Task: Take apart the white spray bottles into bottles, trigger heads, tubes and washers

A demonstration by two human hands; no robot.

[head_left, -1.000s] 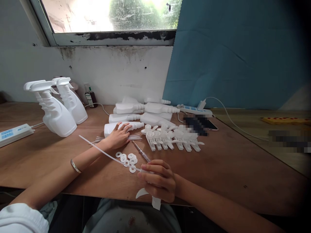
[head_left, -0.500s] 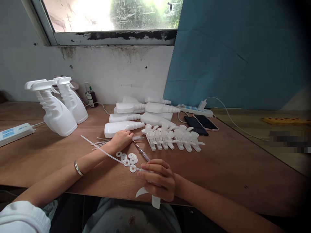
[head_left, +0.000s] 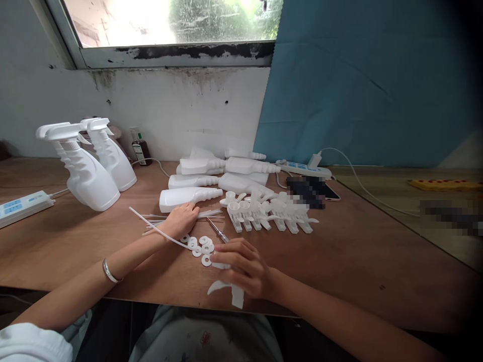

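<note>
My right hand [head_left: 245, 266] is closed round a white spray trigger head [head_left: 237, 296] at the table's front edge; its curved lever shows below my fingers. A long thin dip tube [head_left: 162, 232] runs from it up to the left, passing in front of my left wrist. My left hand [head_left: 182, 220] lies over a bundle of thin plastic tubes [head_left: 211, 214], fingers bent down on them and the fingertips partly hidden. Between my hands are several white ring washers [head_left: 206, 248] and a screwdriver [head_left: 218, 230] with a clear handle.
Several spray trigger heads [head_left: 264, 213] stand in rows right of centre. White bottles [head_left: 190, 198] lie behind. Assembled spray bottles [head_left: 92, 176] stand at left. A power strip [head_left: 26, 206], a dark bottle [head_left: 141, 151], phones [head_left: 328, 191] and another power strip [head_left: 302, 169] are around.
My right hand has moved up slightly with the trigger head and its tube. My left hand has slid a little to the left over the tubes.
</note>
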